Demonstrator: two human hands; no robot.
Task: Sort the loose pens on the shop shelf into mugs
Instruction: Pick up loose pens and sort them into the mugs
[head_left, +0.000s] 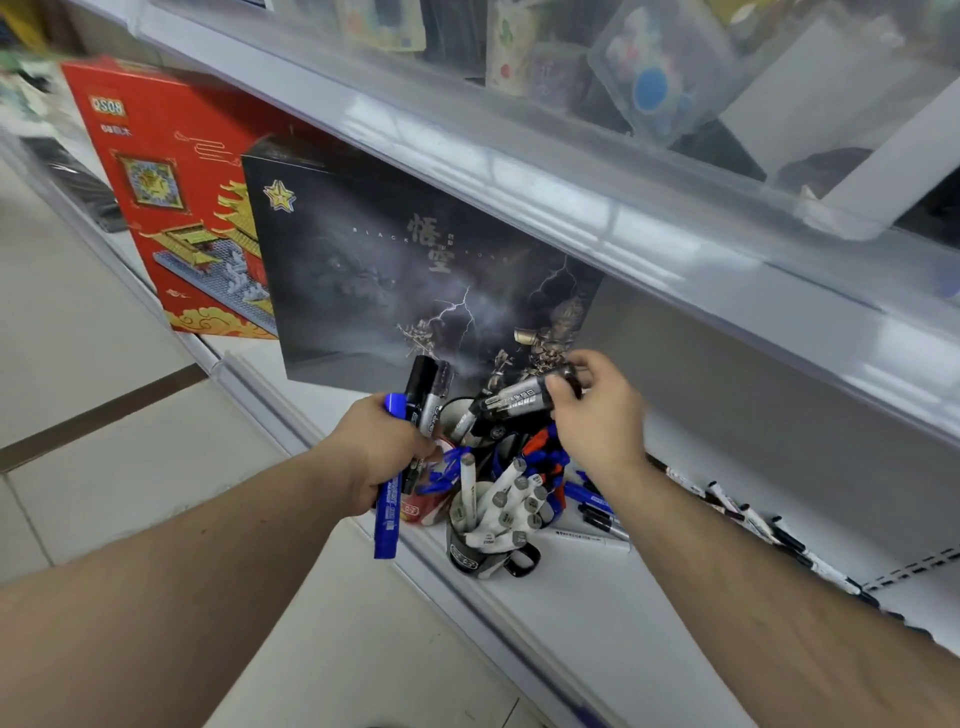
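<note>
The left hand (382, 449) grips a mixed bundle, a blue marker (388, 512) and black-and-silver ones, fingers curled round them, probably as a stock still to be sorted; the right hand (597, 410) pinches a silver-black marker (511, 400) over the dark mug (470, 415), seemingly to drop it with its like. The front mug (478, 558) already stands full of white pens (501, 501); more loose pens (743, 512) lie along the shelf (597, 618), right of the mugs.

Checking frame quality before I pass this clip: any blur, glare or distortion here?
Head view: wide-angle bending curves the shelf edge; glare streaks along its clear strip; goods behind it look hazy; right hand and its markers slightly motion-blurred; left hand sharper.
</note>
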